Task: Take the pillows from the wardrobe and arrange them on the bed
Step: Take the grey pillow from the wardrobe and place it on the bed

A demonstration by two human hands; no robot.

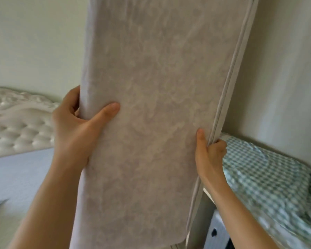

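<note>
A flat beige pillow (pixel 160 105) with a piped, zippered edge stands upright in front of me and fills the middle of the view. My left hand (pixel 75 130) grips its left edge, thumb across the front. On the right edge, my right hand (pixel 209 155) holds the piping, fingers curled behind. The bed (pixel 16 175) with a pale bluish sheet lies low at the left, below a white tufted headboard (pixel 16 126). The wardrobe is out of view.
A green-and-white checked bedding bundle (pixel 269 177) lies at the right on a raised white surface against the wall. A pale wall (pixel 34 42) stands behind the headboard. The pillow hides whatever is straight ahead.
</note>
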